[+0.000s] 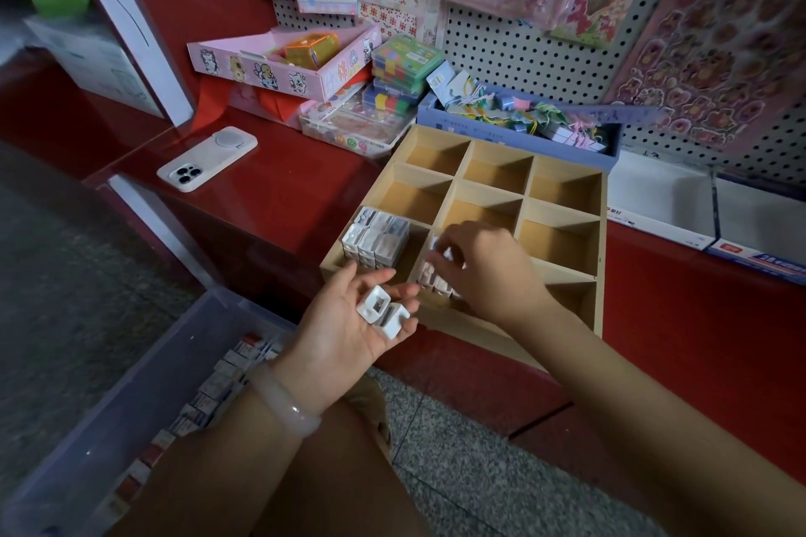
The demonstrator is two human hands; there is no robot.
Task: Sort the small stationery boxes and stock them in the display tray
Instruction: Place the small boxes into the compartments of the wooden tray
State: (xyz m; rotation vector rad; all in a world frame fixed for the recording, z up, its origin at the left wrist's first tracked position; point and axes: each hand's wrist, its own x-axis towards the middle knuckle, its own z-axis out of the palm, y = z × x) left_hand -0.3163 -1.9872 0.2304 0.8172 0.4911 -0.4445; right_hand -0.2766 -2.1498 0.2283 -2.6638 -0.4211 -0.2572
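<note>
A tan display tray [562, 211] with square compartments lies on the red shelf. Its near-left compartment holds several small white boxes [375, 238] packed upright. In the compartment beside it, my right hand [479, 270] pinches a small white box [445, 253] over more white boxes [432, 281]. My left hand [349, 327] is palm up in front of the tray, cradling two small white boxes [384, 312] with fingers partly curled. The other compartments show bare bottoms.
A clear plastic bin [131, 397] of small boxes stands on the floor at lower left. A white phone [207, 159] lies on the shelf. Pink box [279, 65], coloured packs [405, 61] and blue box [514, 131] crowd the back under a pegboard.
</note>
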